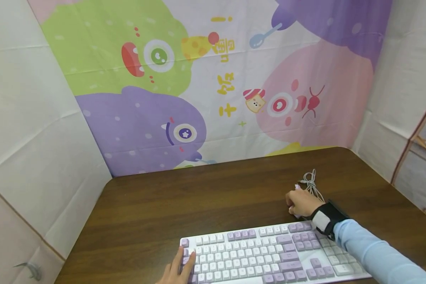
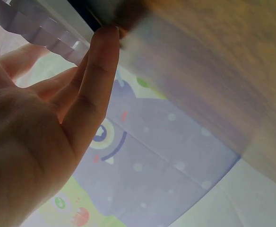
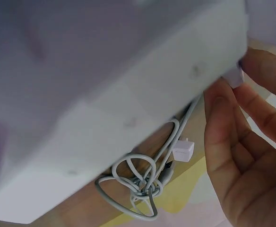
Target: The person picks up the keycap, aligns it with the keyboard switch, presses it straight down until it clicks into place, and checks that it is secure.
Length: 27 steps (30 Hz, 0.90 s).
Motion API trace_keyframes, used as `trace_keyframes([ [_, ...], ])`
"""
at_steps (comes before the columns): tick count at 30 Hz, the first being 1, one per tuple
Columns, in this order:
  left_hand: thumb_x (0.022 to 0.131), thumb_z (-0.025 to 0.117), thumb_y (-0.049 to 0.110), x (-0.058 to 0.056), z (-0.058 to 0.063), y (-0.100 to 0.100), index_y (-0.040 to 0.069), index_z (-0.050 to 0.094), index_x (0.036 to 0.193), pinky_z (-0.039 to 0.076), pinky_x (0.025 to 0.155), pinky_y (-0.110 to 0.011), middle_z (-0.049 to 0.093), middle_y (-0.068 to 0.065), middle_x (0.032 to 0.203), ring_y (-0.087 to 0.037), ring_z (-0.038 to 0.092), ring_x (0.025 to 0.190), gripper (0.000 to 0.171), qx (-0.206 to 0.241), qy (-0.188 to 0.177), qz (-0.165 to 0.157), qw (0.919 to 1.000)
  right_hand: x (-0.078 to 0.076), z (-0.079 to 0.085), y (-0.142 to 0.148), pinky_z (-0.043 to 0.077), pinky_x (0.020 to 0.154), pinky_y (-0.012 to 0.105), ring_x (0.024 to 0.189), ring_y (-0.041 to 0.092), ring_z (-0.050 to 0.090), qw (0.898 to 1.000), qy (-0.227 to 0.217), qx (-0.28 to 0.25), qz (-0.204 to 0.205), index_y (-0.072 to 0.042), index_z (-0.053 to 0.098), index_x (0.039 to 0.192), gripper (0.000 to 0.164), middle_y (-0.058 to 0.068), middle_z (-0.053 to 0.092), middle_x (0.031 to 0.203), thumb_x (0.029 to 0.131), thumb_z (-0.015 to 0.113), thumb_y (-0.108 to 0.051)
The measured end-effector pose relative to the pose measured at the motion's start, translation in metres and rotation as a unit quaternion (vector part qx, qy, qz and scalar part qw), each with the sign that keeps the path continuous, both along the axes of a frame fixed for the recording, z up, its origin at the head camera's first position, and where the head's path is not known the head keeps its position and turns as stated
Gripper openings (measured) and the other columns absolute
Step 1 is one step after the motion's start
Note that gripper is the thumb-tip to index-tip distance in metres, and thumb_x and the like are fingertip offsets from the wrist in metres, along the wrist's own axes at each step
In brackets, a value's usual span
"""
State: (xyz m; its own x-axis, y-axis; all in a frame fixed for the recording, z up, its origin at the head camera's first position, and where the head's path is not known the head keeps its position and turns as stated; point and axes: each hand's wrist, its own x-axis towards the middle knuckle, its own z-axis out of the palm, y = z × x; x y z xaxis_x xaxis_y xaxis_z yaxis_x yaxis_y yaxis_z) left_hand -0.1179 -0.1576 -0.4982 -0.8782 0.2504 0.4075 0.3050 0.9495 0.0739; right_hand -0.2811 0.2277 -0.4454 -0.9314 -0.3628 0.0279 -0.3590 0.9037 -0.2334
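Note:
A white-and-lilac keyboard [image 1: 239, 254] lies at the front of the wooden table. My left hand [image 1: 177, 268] rests at its left end, thumb over the keys and another finger along the edge; in the left wrist view this hand [image 2: 48, 123] has its fingers fairly straight against the key side. Behind the keyboard's upper right part is my right hand [image 1: 301, 203]. In the right wrist view, the right hand [image 3: 251, 137] pinches a small pale lilac piece [image 3: 233, 76] between thumb and fingers. That piece is partly hidden, so I cannot tell its exact kind.
A bundled grey cable [image 1: 310, 183] lies on the table [image 1: 198, 201] just beyond the right hand. Beside the cable sits a small pale block [image 3: 183, 150]. A cartoon-printed cloth [image 1: 230, 79] hangs behind the table, with pale sheets [image 1: 39, 118] at the sides.

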Motion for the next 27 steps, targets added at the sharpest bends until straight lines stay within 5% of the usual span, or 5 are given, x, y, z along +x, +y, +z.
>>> trace_keyframes([
  [7, 0.060, 0.067, 0.070, 0.000, 0.000, 0.000, 0.021, 0.058, 0.123, 0.039, 0.048, -0.023, 0.056, -0.014, 0.128, -0.019, 0.059, 0.083, 0.081, -0.008, 0.013, -0.002, 0.9999, 0.004, 0.001, -0.001, 0.041, 0.056, 0.033, 0.062, 0.016, 0.051, 1.000, -0.015, -0.002, -0.022, -0.006, 0.062, 0.077, 0.027, 0.001, 0.059, 0.069, 0.062, 0.082, -0.016],
  [12, 0.058, 0.067, 0.071, 0.000, -0.001, -0.002, 0.021, 0.060, 0.122, 0.038, 0.046, -0.023, 0.057, -0.014, 0.126, -0.019, 0.059, 0.081, 0.082, -0.016, 0.039, -0.006, 0.9991, 0.007, 0.003, -0.001, 0.040, 0.056, 0.031, 0.061, 0.015, 0.050, 1.000, -0.002, 0.003, -0.002, -0.008, 0.059, 0.070, 0.029, 0.000, 0.057, 0.066, 0.056, 0.084, -0.013],
  [19, 0.058, 0.065, 0.074, -0.001, 0.001, -0.003, 0.022, 0.059, 0.123, 0.038, 0.045, -0.024, 0.057, -0.013, 0.127, -0.017, 0.057, 0.081, 0.084, -0.021, 0.028, -0.004, 0.9994, 0.008, 0.007, 0.000, 0.044, 0.057, 0.031, 0.062, 0.014, 0.054, 1.000, -0.004, -0.010, 0.009, -0.006, 0.063, 0.072, 0.019, 0.000, 0.060, 0.067, 0.062, 0.079, -0.006],
  [27, 0.059, 0.065, 0.074, 0.000, 0.001, -0.003, 0.020, 0.057, 0.124, 0.040, 0.047, -0.026, 0.056, -0.014, 0.128, -0.019, 0.058, 0.085, 0.084, -0.017, 0.008, -0.009, 0.9998, 0.013, 0.008, 0.006, 0.043, 0.060, 0.029, 0.067, 0.010, 0.052, 0.996, 0.019, -0.060, 0.060, -0.005, 0.066, 0.098, 0.021, 0.007, 0.068, 0.086, 0.077, 0.067, -0.001],
])
